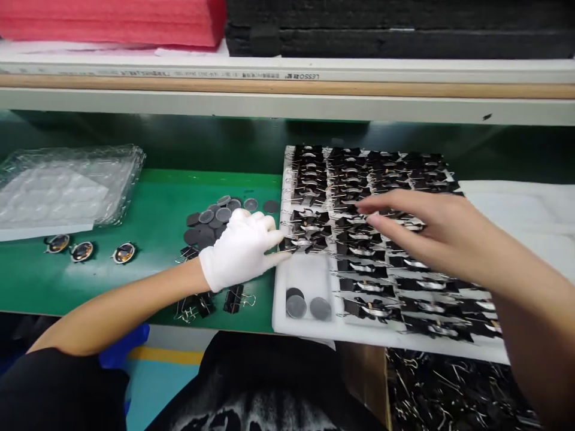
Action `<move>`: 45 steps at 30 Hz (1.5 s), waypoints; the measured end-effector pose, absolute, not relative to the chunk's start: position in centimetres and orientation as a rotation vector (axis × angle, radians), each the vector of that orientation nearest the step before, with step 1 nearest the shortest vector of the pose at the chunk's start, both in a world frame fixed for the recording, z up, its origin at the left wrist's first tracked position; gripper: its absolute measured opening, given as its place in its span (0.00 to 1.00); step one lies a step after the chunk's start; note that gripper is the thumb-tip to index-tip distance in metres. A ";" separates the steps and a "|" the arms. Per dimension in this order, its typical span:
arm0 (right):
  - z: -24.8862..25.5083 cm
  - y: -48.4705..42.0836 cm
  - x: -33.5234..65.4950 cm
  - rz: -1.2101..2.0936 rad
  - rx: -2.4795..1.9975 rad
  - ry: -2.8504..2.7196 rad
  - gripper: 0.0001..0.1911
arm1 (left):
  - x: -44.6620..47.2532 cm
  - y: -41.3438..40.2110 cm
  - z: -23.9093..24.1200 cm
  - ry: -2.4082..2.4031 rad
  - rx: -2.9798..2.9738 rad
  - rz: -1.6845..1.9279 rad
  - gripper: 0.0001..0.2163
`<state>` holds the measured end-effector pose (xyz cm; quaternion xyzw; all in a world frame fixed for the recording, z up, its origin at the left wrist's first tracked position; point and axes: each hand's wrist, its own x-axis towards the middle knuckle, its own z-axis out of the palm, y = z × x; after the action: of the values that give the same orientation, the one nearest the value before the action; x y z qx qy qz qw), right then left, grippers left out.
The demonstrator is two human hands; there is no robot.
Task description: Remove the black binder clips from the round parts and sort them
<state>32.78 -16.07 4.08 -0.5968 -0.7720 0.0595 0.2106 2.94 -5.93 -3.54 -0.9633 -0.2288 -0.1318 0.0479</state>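
Observation:
My left hand (240, 248), in a white glove, reaches to the left edge of a white foam tray (308, 272). Its thumb and forefinger close on the end of a black binder clip (309, 242), the front one in the leftmost row. My right hand (422, 230) is bare and hovers over the middle rows, thumb and forefinger apart with nothing visible between them. Several rows of binder clips clamped on shiny round pieces fill much of the tray. Grey discs (320, 308) lie in its front left corner.
Left of the tray, loose grey discs (206, 230) and binder clips (233, 298) lie on the green table (153, 203). Round amber-centred pieces (123, 253) sit farther left, before clear plastic trays (67, 185). A shelf (269, 105) crosses above. Below right is a heap of clips (453, 389).

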 end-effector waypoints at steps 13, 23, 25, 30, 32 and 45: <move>1.6 -23.2 33.6 0.073 -1.616 -1.972 0.14 | 3.5 -6.2 -3.1 -0.670 -2.908 -0.215 0.19; 0.4 -23.1 33.1 0.156 -1.608 -1.963 0.14 | 5.9 -8.2 -4.7 -0.834 -2.710 -0.135 0.19; 0.0 -23.0 33.0 0.147 -1.606 -1.978 0.15 | 6.0 -8.2 -4.6 -0.882 -2.684 -0.149 0.20; -1.1 -22.3 31.2 0.033 -1.612 -2.127 0.15 | 6.4 -7.6 -4.6 -0.775 -2.766 -0.057 0.18; -1.6 -22.2 29.8 -0.035 -1.656 -2.233 0.13 | 6.3 -7.3 -4.6 -0.705 -2.792 -0.054 0.19; -8.0 -23.1 24.8 -0.472 -1.310 -2.774 0.28 | -7.8 -3.6 -1.7 -1.332 -2.612 -0.329 0.21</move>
<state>24.76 -23.06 -7.98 -0.4220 -0.8936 -0.1520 0.0188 -7.82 -3.60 -1.65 -0.8813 -0.4493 -0.1109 0.0957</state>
